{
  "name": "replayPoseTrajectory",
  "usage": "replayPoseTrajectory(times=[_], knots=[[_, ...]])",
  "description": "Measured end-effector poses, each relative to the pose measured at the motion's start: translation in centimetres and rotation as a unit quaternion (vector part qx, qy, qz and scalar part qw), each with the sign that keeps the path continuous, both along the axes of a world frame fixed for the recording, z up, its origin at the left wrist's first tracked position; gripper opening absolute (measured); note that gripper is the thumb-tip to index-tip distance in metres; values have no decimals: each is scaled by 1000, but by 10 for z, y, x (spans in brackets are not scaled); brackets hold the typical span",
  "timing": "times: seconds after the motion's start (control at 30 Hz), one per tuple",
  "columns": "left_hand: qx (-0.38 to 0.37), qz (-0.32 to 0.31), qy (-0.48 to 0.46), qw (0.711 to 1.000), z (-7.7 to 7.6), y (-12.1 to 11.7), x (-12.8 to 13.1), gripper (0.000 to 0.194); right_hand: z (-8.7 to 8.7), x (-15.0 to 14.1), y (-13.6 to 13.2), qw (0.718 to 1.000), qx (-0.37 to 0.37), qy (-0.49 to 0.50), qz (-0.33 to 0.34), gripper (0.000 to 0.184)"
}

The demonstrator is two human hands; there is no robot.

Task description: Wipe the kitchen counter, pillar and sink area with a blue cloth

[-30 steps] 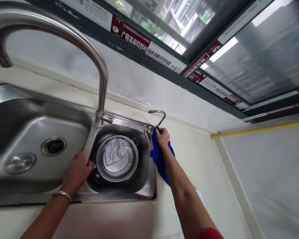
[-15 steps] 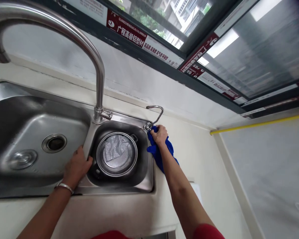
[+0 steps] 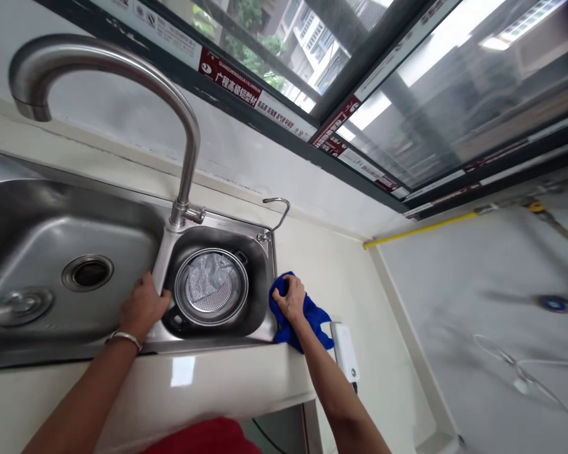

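Across the divider (image 3: 162, 268) between the two sink bowls, my left hand (image 3: 142, 308) is closed, its fingers hooked over the metal. A blue cloth (image 3: 315, 321) lies bunched on the counter along the right rim of the sink. My right hand (image 3: 291, 299) grips its upper part, thumb and fingers curled into the fabric. Inside the smaller bowl (image 3: 260, 296) stands a round metal pot (image 3: 211, 287) with a perforated tray, and a crumpled silvery-grey mesh cloth (image 3: 211, 275) rests in it.
A large curved faucet (image 3: 189, 139) rises behind the divider, and a thin small tap (image 3: 279, 214) stands at the back right corner. The larger bowl (image 3: 99, 233) holds a strainer (image 3: 23, 306) beside its drain. A white box-like device (image 3: 344, 350) lies on the counter at right.
My right hand has drawn the blue cloth from beside the small tap toward me along the sink's right rim. My left hand stays on the divider. The view has shifted rightward.
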State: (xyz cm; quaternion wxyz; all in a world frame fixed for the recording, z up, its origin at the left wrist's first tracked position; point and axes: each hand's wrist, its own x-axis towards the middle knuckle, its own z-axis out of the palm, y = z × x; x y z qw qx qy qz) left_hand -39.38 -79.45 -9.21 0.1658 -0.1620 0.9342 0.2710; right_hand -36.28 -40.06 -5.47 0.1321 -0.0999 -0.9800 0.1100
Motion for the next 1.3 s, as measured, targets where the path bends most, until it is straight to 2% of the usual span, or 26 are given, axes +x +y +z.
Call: replayPoseTrajectory(times=[0.2,0.47,0.63,0.83,1.07,1.2,1.3], knots=[[16,3,-2,1000,-3,-1,-1,56,-6,57,-9,999,-3,19,32,45],[30,0,-4,1000,14,-1,0,54,-9,103,-16,998,-47,21,43,51],[41,-9,1,999,14,-1,1,51,-7,105,-14,997,-48,44,44,41],[36,-4,8,999,9,-1,3,48,-8,96,-16,996,-54,67,-5,25],[52,-12,16,998,7,-3,6,51,-13,92,-5,995,-63,77,-23,21],[76,-49,21,996,6,-15,7,64,-17,91,-1,993,-69,92,-20,22],[103,-100,40,989,14,-32,8,67,-19,92,1,992,-74,98,-19,22]])
